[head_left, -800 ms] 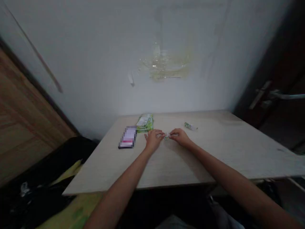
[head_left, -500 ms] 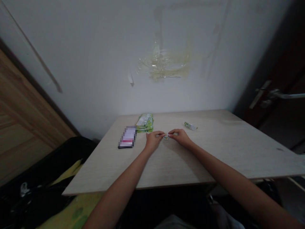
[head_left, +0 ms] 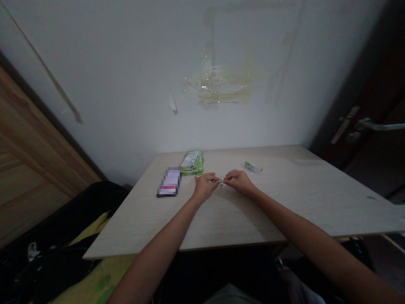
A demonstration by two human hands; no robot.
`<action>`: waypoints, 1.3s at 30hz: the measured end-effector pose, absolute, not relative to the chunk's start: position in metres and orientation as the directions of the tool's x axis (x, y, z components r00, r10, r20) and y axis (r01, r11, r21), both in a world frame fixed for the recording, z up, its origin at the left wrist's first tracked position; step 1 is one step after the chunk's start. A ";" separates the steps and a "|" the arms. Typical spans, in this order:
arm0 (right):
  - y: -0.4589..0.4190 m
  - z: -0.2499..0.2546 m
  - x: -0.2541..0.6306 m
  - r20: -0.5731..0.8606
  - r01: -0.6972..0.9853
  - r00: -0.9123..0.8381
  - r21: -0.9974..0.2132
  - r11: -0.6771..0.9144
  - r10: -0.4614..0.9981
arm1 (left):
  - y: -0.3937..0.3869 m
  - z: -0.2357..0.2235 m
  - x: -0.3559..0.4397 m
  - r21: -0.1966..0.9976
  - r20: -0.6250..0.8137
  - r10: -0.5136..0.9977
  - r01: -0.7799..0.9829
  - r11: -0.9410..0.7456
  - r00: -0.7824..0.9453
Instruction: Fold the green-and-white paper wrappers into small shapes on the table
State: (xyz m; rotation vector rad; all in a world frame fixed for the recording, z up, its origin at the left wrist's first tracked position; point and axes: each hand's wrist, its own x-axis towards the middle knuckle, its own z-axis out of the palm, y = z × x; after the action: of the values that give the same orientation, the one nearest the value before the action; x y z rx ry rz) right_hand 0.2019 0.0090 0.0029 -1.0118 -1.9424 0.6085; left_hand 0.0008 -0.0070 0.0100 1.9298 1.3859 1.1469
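Lowered, one small item (head_left: 222,185) (whitish) sits — between left grip (head_left: 205,185) and right grip (head_left: 239,182).

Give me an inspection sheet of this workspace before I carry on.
Surface: pale tabletop against the wall.
Things in hand: small white-and-green item, too small to identify.
Clutter: pixelated phone-like device beside stacked green packets; crumpled green-and-white packet farther right.
Hands: left hand and right hand appear to pinch the item from opposite sides.
Cables: nothing seen for certain.
Surroundings: shiny tape on wall; door handle right; wooden panel left.
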 end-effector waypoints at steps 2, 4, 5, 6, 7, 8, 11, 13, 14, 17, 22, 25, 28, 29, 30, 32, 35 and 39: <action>0.010 0.002 0.201 0.483 0.435 -0.321 -0.689 0.580 0.814 | -0.008 0.011 0.002 0.780 0.351 0.925 0.503 -0.373 0.143; 0.011 0.001 0.200 0.492 0.442 -0.309 -0.684 0.581 0.814 | -0.008 0.012 0.003 0.775 0.350 0.927 0.513 -0.368 0.136; 0.012 0.001 0.200 0.489 0.441 -0.297 -0.691 0.573 0.820 | -0.009 0.012 0.003 0.772 0.345 0.930 0.526 -0.357 0.124; 0.013 0.001 0.200 0.485 0.439 -0.284 -0.701 0.562 0.827 | -0.009 0.013 0.003 0.768 0.339 0.934 0.541 -0.343 0.112; 0.014 0.000 0.200 0.480 0.435 -0.271 -0.712 0.551 0.835 | -0.010 0.013 0.004 0.763 0.333 0.938 0.556 -0.330 0.100; 0.015 0.000 0.201 0.475 0.433 -0.259 -0.722 0.540 0.841 | -0.010 0.014 0.005 0.757 0.327 0.941 0.571 -0.317 0.089; 0.014 0.000 0.202 0.453 0.437 -0.237 -0.741 0.511 0.860 | -0.013 0.016 0.006 0.742 0.315 0.946 0.600 -0.298 0.081; 0.013 0.001 0.202 0.441 0.445 -0.233 -0.744 0.498 0.867 | -0.014 0.017 0.006 0.737 0.309 0.947 0.609 -0.295 0.085; 0.012 0.001 0.202 0.440 0.450 -0.235 -0.741 0.498 0.867 | -0.015 0.018 0.006 0.735 0.308 0.948 0.611 -0.294 0.085; 0.010 0.003 0.200 0.445 0.485 -0.246 -0.713 0.507 0.861 | -0.015 0.018 0.007 0.722 0.312 0.945 0.622 -0.302 0.096; 0.008 0.002 0.193 0.428 0.625 -0.203 -0.636 0.453 0.881 | -0.014 0.015 0.009 0.692 0.313 0.938 0.641 -0.331 0.146; 0.009 0.000 0.190 0.418 0.653 -0.200 -0.617 0.439 0.886 | -0.013 0.012 0.008 0.688 0.316 0.936 0.642 -0.337 0.152; 0.012 -0.003 0.192 0.419 0.659 -0.204 -0.610 0.441 0.885 | -0.012 0.010 0.006 0.671 0.330 0.934 0.662 -0.334 0.137; 0.013 -0.004 0.193 0.422 0.665 -0.201 -0.603 0.440 0.884 | -0.011 0.009 0.005 0.659 0.334 0.934 0.675 -0.330 0.131; 0.014 -0.005 0.194 0.421 0.676 -0.202 -0.593 0.437 0.884 | -0.010 0.008 0.004 0.642 0.337 0.933 0.693 -0.329 0.131; 0.016 -0.007 0.196 0.412 0.701 -0.210 -0.569 0.430 0.887 | -0.010 0.007 0.002 0.617 0.340 0.931 0.717 -0.325 0.130; 0.015 -0.008 0.197 0.390 0.739 -0.231 -0.525 0.421 0.891 | -0.010 0.006 0.000 0.587 0.341 0.929 0.741 -0.327 0.140; 0.011 -0.008 0.195 0.362 0.786 -0.260 -0.459 0.414 0.895 | -0.012 0.006 -0.001 0.522 0.320 0.935 0.795 -0.309 0.152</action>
State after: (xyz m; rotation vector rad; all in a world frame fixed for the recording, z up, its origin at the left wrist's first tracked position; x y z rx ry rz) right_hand 0.1954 0.0109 -0.0080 -1.4211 -2.0999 0.2473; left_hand -0.0012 -0.0120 0.0064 2.1977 1.6888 0.8861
